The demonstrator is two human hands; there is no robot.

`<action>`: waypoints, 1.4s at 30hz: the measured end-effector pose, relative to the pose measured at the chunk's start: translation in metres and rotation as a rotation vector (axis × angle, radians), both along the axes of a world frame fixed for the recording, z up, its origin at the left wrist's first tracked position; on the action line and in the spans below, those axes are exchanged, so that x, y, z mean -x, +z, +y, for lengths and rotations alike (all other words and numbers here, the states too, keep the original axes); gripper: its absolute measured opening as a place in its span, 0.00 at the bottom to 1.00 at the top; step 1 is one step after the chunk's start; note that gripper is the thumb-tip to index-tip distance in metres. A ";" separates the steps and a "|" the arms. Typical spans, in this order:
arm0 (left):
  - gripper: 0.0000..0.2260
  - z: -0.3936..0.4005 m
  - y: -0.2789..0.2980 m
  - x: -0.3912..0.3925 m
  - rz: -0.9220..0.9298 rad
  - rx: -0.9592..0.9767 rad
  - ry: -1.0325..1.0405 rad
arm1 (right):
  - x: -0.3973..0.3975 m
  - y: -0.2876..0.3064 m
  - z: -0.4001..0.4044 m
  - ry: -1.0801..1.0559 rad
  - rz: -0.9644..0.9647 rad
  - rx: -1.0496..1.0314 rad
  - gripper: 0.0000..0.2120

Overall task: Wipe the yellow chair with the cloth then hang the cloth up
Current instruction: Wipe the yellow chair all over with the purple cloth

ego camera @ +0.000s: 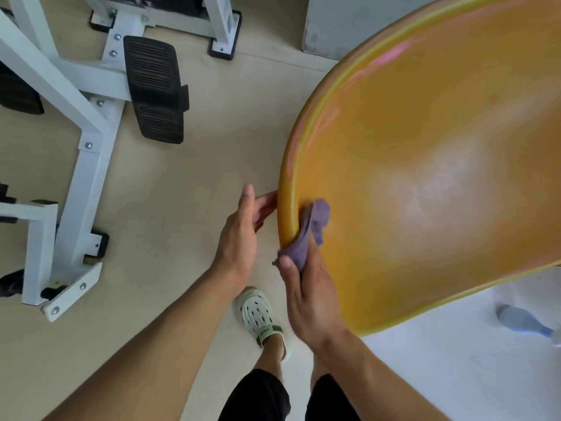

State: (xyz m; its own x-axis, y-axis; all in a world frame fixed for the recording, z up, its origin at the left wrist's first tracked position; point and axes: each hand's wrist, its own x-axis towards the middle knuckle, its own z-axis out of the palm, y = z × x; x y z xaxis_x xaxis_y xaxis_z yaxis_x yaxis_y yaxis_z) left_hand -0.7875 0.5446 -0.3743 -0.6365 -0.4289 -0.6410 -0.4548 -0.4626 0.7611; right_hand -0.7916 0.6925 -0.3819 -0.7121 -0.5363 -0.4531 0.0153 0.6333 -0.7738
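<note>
Nearest, the right hand grips a bunched purple cloth against the left rim of the yellow chair, seemingly to scrub that edge. Beside it, the left hand is open with straight fingers touching the rim's outside, probably steadying the seat.
</note>
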 end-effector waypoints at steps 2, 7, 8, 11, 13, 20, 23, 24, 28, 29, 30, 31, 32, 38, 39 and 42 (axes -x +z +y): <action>0.30 -0.002 -0.003 -0.004 0.010 -0.059 0.023 | 0.028 0.005 -0.028 -0.043 -0.027 0.141 0.32; 0.29 0.006 -0.005 -0.003 -0.053 -0.073 0.134 | 0.075 0.012 -0.071 -0.110 0.039 0.275 0.29; 0.27 0.007 -0.005 -0.001 -0.083 -0.068 0.182 | 0.075 0.011 -0.069 -0.052 0.127 0.270 0.29; 0.23 0.007 -0.001 0.004 -0.171 -0.041 0.317 | 0.065 0.008 -0.049 0.257 0.450 0.226 0.26; 0.22 0.007 0.001 0.003 -0.193 -0.044 0.353 | 0.057 0.006 -0.027 0.430 0.573 0.182 0.24; 0.25 0.033 0.010 0.004 -0.190 -0.246 0.358 | 0.110 0.022 -0.065 0.650 0.792 -0.020 0.19; 0.22 0.038 0.013 0.009 -0.238 -0.164 0.312 | 0.164 0.021 -0.105 0.469 0.817 -0.090 0.20; 0.21 0.037 0.016 0.014 -0.250 -0.130 0.292 | 0.172 0.016 -0.106 0.398 0.818 -0.085 0.20; 0.21 0.018 0.030 0.042 -0.218 0.003 0.297 | 0.114 0.008 -0.069 0.146 0.366 0.243 0.24; 0.23 0.014 0.031 0.050 -0.222 0.034 0.280 | 0.088 0.011 -0.053 0.099 0.179 0.298 0.23; 0.25 0.012 0.032 0.057 -0.240 0.066 0.262 | 0.063 0.012 -0.034 0.071 0.028 0.323 0.21; 0.28 0.011 0.030 0.062 -0.253 0.081 0.259 | 0.041 0.011 -0.015 0.062 -0.051 0.319 0.19; 0.31 0.012 0.028 0.066 -0.263 0.068 0.266 | 0.024 0.008 0.003 0.075 -0.066 0.307 0.18; 0.24 0.015 0.019 0.069 -0.271 -0.056 0.261 | 0.042 -0.004 -0.001 0.045 -0.219 0.406 0.12; 0.23 0.015 0.016 0.068 -0.271 -0.047 0.253 | 0.058 -0.005 -0.019 0.014 -0.244 0.448 0.10; 0.19 0.016 0.016 0.069 -0.259 -0.005 0.231 | 0.112 -0.002 -0.073 -0.082 -0.116 0.507 0.06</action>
